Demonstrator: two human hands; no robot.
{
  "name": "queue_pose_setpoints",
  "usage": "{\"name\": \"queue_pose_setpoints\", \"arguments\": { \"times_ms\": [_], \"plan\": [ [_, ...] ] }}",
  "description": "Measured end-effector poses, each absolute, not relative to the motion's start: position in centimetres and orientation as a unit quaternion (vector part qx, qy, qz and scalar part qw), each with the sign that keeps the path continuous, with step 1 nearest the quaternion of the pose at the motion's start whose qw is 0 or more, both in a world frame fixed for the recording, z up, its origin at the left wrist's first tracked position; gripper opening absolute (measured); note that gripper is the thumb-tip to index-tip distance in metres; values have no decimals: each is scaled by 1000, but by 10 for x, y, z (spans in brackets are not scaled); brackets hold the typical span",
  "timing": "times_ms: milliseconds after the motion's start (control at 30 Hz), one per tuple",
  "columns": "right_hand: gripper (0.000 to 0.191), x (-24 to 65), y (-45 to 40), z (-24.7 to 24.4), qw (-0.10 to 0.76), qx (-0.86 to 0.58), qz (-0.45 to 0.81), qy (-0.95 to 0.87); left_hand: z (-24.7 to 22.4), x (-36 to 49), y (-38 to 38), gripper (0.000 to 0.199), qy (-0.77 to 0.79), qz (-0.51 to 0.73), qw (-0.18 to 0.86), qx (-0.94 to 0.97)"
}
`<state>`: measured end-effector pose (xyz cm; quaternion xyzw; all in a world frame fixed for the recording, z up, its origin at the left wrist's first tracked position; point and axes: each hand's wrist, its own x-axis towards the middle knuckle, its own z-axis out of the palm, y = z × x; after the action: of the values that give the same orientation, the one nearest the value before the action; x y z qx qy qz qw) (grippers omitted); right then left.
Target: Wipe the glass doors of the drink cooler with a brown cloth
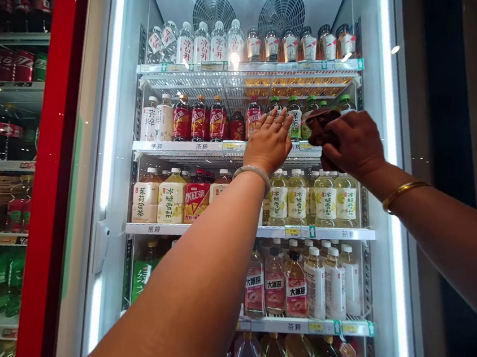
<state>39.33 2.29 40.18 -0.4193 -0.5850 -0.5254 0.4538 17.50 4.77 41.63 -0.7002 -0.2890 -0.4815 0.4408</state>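
My left hand [269,140] lies flat with its fingers stretched out, apparently against the glass door of a lit drinks cooler, in front of the second shelf [182,147]. A bangle circles that wrist. To its right, my right hand [357,144] grips a crumpled dark brown cloth [323,125] at about the same height. The cloth seems to touch the glass, and part of it is hidden by my fingers. Behind the hands stand red-labelled tea bottles [200,119] and green-capped bottles [294,116].
Clear white-capped bottles [201,44] line the top shelf. Pale yellow drinks [297,196] and pink-labelled bottles [274,284] fill lower shelves. Bright light strips [394,161] edge the cooler. A red post [53,182] separates it from another stocked cooler on the left.
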Motion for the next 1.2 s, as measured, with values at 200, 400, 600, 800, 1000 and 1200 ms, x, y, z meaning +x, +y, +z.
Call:
{"name": "queue_pose_setpoints", "arguments": {
  "times_ms": [200,400,600,800,1000,1200],
  "plan": [
    [34,352,24,410,479,-405,-538,-563,415,174,47,52,-276,-480,453,-698],
    [27,396,23,403,367,-343,-550,-668,414,174,47,60,-287,-472,458,-696],
    [38,376,29,421,567,-477,-465,-485,415,176,43,59,-304,-472,436,-703],
    [36,352,33,414,548,-475,-463,-510,416,208,33,54,-338,-455,438,-697],
    [32,376,28,406,530,-445,-488,-533,410,246,42,56,-360,-493,419,-673],
    [38,424,25,420,420,-428,-541,-590,403,247,45,57,-331,-493,440,-674]
  ]
}}
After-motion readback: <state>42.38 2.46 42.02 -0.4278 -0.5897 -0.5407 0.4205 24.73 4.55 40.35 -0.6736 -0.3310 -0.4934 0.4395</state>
